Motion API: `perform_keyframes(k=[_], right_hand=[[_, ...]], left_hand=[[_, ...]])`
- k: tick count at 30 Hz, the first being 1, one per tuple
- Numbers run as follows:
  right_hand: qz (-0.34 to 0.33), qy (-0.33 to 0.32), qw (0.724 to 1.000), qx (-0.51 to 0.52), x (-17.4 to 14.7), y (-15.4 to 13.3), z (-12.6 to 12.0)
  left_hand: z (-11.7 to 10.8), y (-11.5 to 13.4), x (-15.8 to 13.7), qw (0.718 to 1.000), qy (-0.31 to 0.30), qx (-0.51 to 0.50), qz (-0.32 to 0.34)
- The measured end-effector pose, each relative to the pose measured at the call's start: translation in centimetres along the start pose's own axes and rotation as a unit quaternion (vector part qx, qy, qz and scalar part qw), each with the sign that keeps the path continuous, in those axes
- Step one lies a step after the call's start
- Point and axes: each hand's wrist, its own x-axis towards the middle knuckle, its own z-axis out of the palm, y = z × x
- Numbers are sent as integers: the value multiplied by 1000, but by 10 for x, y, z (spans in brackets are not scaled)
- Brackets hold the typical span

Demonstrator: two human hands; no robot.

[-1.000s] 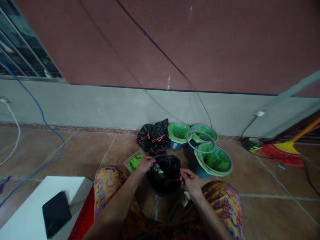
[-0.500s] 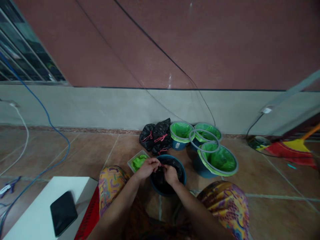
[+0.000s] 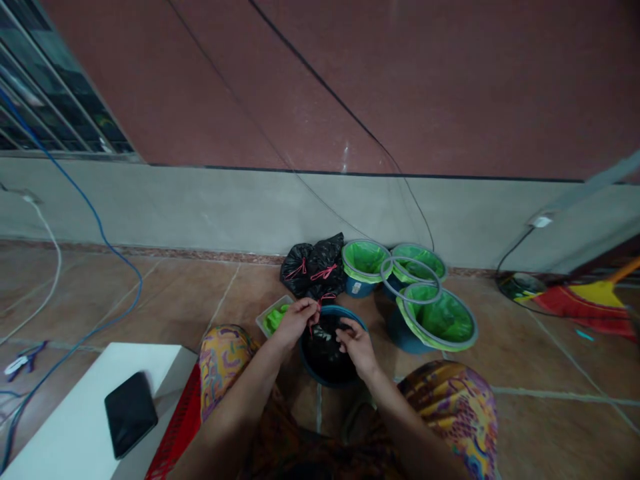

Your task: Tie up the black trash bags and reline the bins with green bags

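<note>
Between my knees stands a blue bin (image 3: pixel 363 321) with a black garbage bag (image 3: pixel 327 357) inside. My left hand (image 3: pixel 299 321) is over the bin's left rim, fingers pinched on the bag's red drawstring (image 3: pixel 311 327). Part of the string hangs down below the fingertips. At the right side, my right hand (image 3: pixel 357 343) hovers above the bag with its fingers apart and curved, and I see nothing in it. Just left of the bin, partly behind my left hand, a clear plastic tray (image 3: pixel 263 321) holds bright green bags (image 3: pixel 275 319).
Black tied bags (image 3: pixel 325 263) with red strings lie against the wall. Three bins lined with green bags (image 3: pixel 443 317) stand to the right, with loose grey rings (image 3: pixel 411 280) on top. A white box (image 3: pixel 85 407) bearing a black phone (image 3: pixel 131 413) is at left; a blue cable (image 3: pixel 117 253) runs behind it.
My right hand has let go of the string, opened and moved right. My left hand has risen slightly, still pinching the string. The view has shifted a little.
</note>
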Motion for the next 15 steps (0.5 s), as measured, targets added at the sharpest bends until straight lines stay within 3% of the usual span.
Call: perform_keyframes(k=[4, 8, 11, 15], right_hand=[[8, -58, 998, 26, -23, -4, 32], [-40, -35, 983, -175, -15, 9, 55], [-47, -39, 938, -342, 1, 25, 48], [-45, -62, 900, -430, 14, 40, 21]], left_hand=[[18, 6, 1, 999, -28, -19, -12], [28, 6, -4, 997, -62, -25, -32], [21, 8, -8, 997, -66, -19, -27], [12, 5, -10, 999, -15, -35, -19]])
